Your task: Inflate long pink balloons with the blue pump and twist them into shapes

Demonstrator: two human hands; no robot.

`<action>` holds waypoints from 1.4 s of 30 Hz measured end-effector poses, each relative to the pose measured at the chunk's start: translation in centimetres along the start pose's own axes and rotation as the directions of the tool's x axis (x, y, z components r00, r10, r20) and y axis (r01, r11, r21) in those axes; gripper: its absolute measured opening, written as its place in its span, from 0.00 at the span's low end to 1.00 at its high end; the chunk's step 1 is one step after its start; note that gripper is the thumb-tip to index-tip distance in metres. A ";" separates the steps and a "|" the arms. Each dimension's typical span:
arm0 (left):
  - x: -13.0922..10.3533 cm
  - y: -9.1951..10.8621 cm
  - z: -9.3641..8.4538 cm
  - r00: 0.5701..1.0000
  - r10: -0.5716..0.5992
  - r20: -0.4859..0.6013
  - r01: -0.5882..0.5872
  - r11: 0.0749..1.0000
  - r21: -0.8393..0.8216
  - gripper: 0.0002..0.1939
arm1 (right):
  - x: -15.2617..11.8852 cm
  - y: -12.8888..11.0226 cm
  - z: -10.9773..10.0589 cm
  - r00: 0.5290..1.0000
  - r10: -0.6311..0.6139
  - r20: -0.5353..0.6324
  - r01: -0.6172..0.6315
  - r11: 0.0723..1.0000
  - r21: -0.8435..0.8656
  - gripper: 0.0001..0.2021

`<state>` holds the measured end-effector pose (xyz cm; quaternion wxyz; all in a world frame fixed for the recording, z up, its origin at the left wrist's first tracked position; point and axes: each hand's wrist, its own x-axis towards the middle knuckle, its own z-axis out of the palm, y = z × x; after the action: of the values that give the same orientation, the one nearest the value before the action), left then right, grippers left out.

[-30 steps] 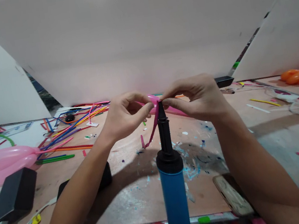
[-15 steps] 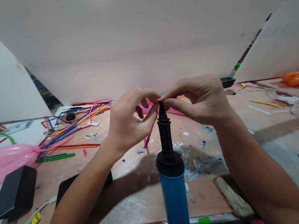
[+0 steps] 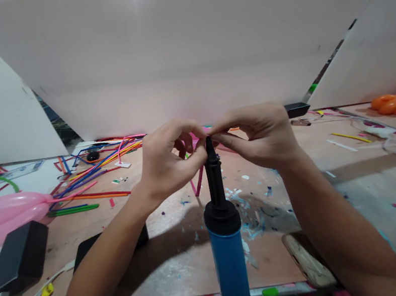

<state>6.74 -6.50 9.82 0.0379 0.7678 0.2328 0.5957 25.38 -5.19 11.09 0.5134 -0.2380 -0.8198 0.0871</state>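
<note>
A blue balloon pump (image 3: 231,264) stands upright at the table's front edge, its black nozzle pointing up. At the nozzle's tip, my left hand (image 3: 172,157) and my right hand (image 3: 261,137) meet, thumb and index finger of each pinched together. They grip the mouth of a long pink balloon, mostly covered by the fingers. A folded pink length of balloon (image 3: 197,185) hangs below my left hand, behind the nozzle. Whether the balloon's mouth is over the tip or just above it, I cannot tell.
An inflated pink balloon (image 3: 6,215) lies at left near a black box (image 3: 17,257) with white cables. Loose coloured balloons (image 3: 97,166) lie behind my left hand. A phone (image 3: 305,259) rests near the front edge; orange balloons (image 3: 395,104) sit far right.
Both hands and the pump's nozzle have shifted slightly left in view. The fingers still pinch at the tip, and the hanging pink balloon piece shows more.
</note>
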 end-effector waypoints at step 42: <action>-0.4 0.1 0.0 0.997 -0.073 -0.028 0.069 0.989 -0.127 0.08 | -0.7 -1.1 1.0 0.983 -0.140 -0.119 0.125 0.985 -0.123 0.09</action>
<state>6.73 -6.74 9.52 0.1037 0.7452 0.2225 0.6200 24.39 -6.33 10.49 0.5547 -0.2170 -0.8032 -0.0099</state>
